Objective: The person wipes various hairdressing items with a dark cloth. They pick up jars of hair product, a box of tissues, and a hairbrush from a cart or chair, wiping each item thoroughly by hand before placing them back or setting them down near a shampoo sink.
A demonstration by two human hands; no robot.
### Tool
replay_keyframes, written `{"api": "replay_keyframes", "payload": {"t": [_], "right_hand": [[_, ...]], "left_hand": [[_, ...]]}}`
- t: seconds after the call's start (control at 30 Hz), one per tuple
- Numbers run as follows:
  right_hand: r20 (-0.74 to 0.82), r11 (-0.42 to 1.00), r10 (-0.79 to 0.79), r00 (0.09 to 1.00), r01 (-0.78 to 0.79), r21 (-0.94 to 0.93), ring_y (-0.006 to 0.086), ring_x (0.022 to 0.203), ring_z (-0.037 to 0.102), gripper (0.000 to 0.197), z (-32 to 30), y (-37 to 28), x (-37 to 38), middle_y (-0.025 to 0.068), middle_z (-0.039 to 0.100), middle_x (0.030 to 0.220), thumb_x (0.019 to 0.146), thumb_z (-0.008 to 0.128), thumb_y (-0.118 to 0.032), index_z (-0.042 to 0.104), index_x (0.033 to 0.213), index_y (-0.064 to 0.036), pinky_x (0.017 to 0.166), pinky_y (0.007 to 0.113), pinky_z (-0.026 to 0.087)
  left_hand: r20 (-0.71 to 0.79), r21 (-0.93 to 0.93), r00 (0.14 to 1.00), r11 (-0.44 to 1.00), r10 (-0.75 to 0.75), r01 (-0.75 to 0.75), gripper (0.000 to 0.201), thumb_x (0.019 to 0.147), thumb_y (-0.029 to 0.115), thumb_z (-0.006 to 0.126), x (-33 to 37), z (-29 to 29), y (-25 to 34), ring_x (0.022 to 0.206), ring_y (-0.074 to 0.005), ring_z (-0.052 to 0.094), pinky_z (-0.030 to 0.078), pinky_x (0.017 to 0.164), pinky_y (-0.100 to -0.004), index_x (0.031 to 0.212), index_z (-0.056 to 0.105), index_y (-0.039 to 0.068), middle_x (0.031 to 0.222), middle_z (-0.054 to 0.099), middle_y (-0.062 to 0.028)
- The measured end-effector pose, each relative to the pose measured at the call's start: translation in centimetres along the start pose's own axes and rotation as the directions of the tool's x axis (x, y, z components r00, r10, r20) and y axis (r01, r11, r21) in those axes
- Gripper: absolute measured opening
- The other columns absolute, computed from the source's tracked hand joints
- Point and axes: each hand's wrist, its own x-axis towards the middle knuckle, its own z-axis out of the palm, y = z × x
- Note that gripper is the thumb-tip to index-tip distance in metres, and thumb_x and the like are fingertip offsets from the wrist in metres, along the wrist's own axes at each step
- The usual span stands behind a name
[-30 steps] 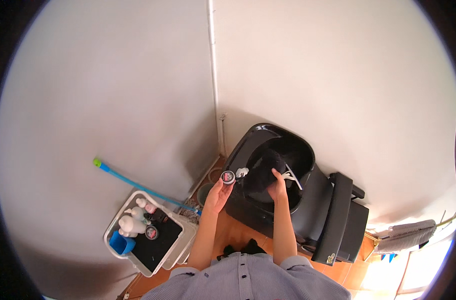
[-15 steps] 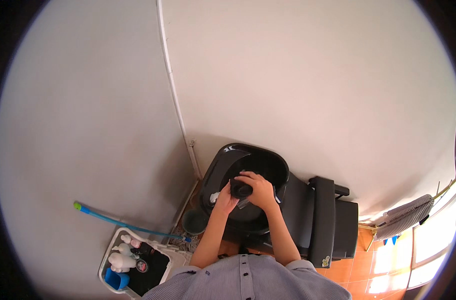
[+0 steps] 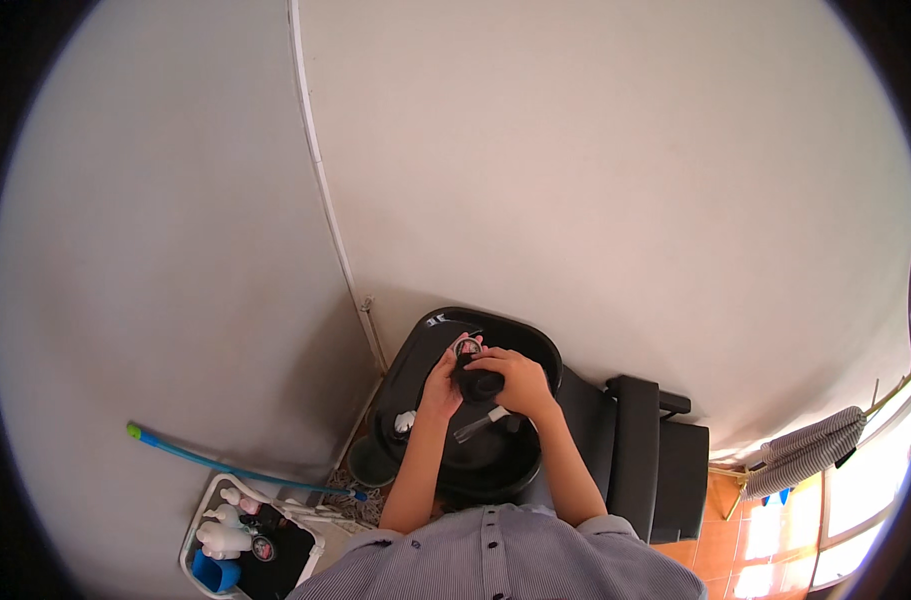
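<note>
Both my hands are together over the black wash basin (image 3: 415,345). My left hand (image 3: 441,388) is closed around a black round tub (image 3: 480,385), its fingertips showing beyond it. A round labelled disc (image 3: 467,348), dark-rimmed with a pink and white face, shows by those fingertips; whether it belongs to the tub I cannot tell. My right hand (image 3: 521,383) grips the tub from the right, fingers bent over its top. Below the hands, a clear tube-like piece with a white end (image 3: 483,424) lies in the basin. A small white crumpled thing (image 3: 405,422) is left of my left wrist.
A black padded chair (image 3: 630,460) adjoins the basin on the right. At lower left stands a white cart (image 3: 187,535) with bottles, a blue scoop (image 3: 215,573) and a round labelled tub (image 3: 263,548). A blue pole (image 3: 240,470) leans across the left wall. Striped cloth (image 3: 805,445) hangs at right.
The labelled disc has come into sight above the black tub. My right hand has shifted slightly down, and more of the clear piece with the white end shows. The whole view has shifted a little.
</note>
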Motion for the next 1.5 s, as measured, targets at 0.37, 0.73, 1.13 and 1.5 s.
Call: {"api": "replay_keyframes", "payload": {"t": [0.37,0.73,1.13,1.5], "right_hand": [[-0.048,0.998,0.001,0.999,-0.005,-0.069,0.0233,0.094,0.059,0.043,-0.4,2.5,2.4,-0.0019,0.061,0.105,0.056,0.06,-0.002,0.066,0.095,-0.0212,0.075,0.034,0.049],[-0.151,0.994,0.046,0.987,-0.061,-0.091,0.0237,0.09,0.06,0.037,0.3,3.5,4.3,-0.0005,0.063,0.098,0.058,0.061,-0.005,0.066,0.093,-0.0176,0.073,0.034,0.049],[-0.046,0.999,-0.012,0.999,0.01,-0.036,0.0237,0.094,0.059,0.04,1.1,3.9,4.4,0.0001,0.062,0.102,0.058,0.061,-0.004,0.066,0.095,-0.0186,0.077,0.032,0.048],[-0.203,0.869,0.454,0.868,-0.381,0.317,0.0319,0.101,0.055,0.049,-1.5,8.7,3.2,0.0097,0.059,0.108,0.064,0.07,-0.015,0.057,0.112,-0.0151,0.084,0.04,0.046]], "left_hand": [[0.102,-0.063,0.993,0.996,-0.059,0.066,0.037,0.096,0.015,0.035,4.9,-1.7,-1.2,0.116,-0.0249,0.047,0.041,0.097,-0.0373,0.129,0.037,0.0,0.126,0.046,-0.0177],[-0.03,0.112,0.995,0.989,-0.091,0.093,0.04,0.095,0.022,0.039,6.3,-2.8,-1.1,0.108,-0.0194,0.053,0.046,0.09,-0.031,0.129,0.038,0.001,0.124,0.048,-0.0152],[0.053,0.057,0.995,0.995,-0.089,0.086,0.036,0.096,0.026,0.036,5.9,-3.0,0.5,0.107,-0.0231,0.053,0.046,0.092,-0.0339,0.123,0.043,0.002,0.119,0.051,-0.0134],[-0.115,0.654,0.961,0.747,0.251,-0.117,0.023,0.086,0.003,0.056,5.6,-1.9,-1.2,0.1,-0.0173,0.056,0.049,0.081,-0.0307,0.108,0.051,0.002,0.106,0.057,-0.0091]]}}
